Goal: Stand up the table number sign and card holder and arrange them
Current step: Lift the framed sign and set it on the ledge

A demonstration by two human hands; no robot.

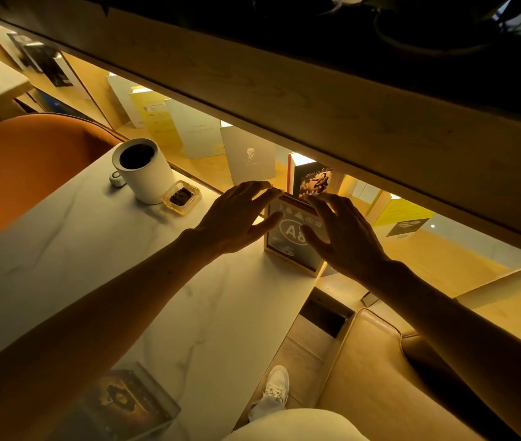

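Table number sign (291,237): upright at bench (144,281) far edge. Left hand (237,214), right hand (345,237): fingers spread, flanking sign's top; grip contact unclear.

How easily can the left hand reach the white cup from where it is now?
Probably easily. The left hand is open beside the sign, and bare table lies between it and the white cup.

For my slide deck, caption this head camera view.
Both hands, left hand and right hand, steady the upright A8 table number sign at the marble table edge.
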